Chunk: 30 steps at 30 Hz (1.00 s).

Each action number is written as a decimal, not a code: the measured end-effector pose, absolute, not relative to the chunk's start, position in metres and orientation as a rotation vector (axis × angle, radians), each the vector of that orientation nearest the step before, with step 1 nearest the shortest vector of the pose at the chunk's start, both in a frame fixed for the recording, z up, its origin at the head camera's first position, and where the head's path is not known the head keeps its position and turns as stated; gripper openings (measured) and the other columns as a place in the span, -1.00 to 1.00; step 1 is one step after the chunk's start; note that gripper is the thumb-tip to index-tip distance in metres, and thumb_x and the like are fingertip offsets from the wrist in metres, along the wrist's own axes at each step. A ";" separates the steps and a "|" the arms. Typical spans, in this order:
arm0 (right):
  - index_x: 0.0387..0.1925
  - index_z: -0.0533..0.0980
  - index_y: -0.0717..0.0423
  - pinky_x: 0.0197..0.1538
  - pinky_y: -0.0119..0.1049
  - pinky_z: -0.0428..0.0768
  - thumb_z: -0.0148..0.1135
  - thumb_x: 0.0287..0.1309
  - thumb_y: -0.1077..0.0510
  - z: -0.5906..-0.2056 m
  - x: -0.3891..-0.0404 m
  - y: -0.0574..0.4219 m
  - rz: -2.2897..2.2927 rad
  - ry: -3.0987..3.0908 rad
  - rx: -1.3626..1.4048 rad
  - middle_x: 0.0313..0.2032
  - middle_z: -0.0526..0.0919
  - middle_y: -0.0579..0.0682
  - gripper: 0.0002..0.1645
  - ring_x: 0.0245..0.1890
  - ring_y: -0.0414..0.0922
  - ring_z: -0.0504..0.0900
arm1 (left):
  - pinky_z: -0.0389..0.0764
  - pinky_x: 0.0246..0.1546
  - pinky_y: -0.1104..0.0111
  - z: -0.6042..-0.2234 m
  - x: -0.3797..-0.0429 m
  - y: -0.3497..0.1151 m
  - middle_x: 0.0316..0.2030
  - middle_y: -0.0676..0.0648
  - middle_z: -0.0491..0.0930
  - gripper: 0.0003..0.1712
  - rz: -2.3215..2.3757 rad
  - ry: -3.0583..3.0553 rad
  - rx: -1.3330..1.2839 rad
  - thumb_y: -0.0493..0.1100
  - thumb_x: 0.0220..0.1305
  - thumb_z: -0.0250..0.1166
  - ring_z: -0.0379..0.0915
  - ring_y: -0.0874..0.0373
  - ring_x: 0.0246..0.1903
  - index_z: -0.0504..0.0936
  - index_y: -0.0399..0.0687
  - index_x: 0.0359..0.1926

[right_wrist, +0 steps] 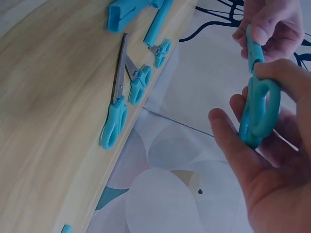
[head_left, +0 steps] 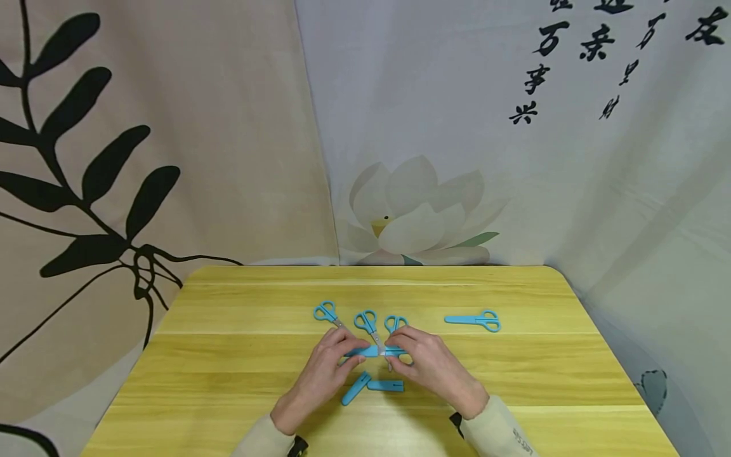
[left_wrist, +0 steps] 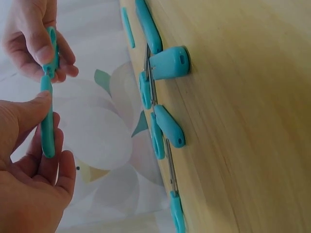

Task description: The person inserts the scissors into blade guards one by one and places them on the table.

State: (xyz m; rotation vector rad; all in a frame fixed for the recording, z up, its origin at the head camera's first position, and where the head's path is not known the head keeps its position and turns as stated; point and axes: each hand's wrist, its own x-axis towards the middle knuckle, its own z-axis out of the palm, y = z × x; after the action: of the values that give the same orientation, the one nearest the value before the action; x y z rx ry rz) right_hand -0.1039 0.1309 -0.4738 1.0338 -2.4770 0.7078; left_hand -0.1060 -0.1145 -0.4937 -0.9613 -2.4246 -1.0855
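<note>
My left hand [head_left: 325, 365] pinches a blue blade sheath [left_wrist: 47, 121] between thumb and fingers. Opposite it, my right hand [head_left: 431, 365] grips the looped blue handles of a pair of scissors [right_wrist: 267, 109]. The two meet end to end, held level above the table, and just a short bit of metal shows at the joint in the head view. Around the hands lie three bare scissors: one at the left [head_left: 325, 311], one in the middle [head_left: 365, 320] and one partly behind my right fingers [head_left: 396, 322].
Loose blue sheaths lie near me, one slanted [head_left: 356, 388] and one level [head_left: 385, 385]. A sheathed pair of scissors [head_left: 473, 320] rests at the right. The wooden table [head_left: 228, 355] backs onto a printed curtain [head_left: 240, 127].
</note>
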 end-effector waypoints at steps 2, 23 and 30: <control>-0.19 0.70 0.07 -0.19 -0.42 0.71 0.59 0.09 0.19 -0.474 -0.104 0.131 0.719 -2.477 1.040 -0.14 0.71 -0.11 -0.75 -0.20 -0.21 0.73 | 0.54 -0.28 0.41 -0.493 -0.106 -0.115 -0.21 0.14 0.58 -0.74 -1.095 -2.432 -0.960 -0.31 0.19 0.51 0.41 0.26 -0.21 0.79 -0.03 -0.08; -0.18 0.70 0.09 -0.16 -0.41 0.71 0.57 0.14 0.18 -0.472 -0.102 0.133 0.761 -2.485 1.052 -0.12 0.71 -0.11 -0.77 -0.17 -0.20 0.74 | 0.64 -0.02 0.09 -0.495 -0.108 -0.120 -0.19 0.06 0.80 -0.71 -1.002 -2.435 -0.947 -0.16 0.16 0.54 0.71 0.16 -0.19 0.82 -0.08 -0.07; -0.19 0.70 0.06 -0.15 -0.40 0.71 0.57 0.13 0.18 -0.471 -0.102 0.134 0.773 -2.484 1.070 -0.11 0.72 -0.11 -0.78 -0.16 -0.21 0.74 | 0.63 -0.04 0.13 -0.494 -0.108 -0.121 -0.20 0.08 0.81 -0.71 -1.048 -2.417 -0.987 -0.17 0.15 0.55 0.70 0.18 -0.20 0.82 -0.05 -0.08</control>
State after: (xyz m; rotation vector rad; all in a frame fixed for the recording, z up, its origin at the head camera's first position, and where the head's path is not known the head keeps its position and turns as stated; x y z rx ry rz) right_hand -0.1023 0.1341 -0.4710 1.0697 -2.4838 0.7726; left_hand -0.1083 -0.1212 -0.4939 -0.9870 -2.4172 -1.0482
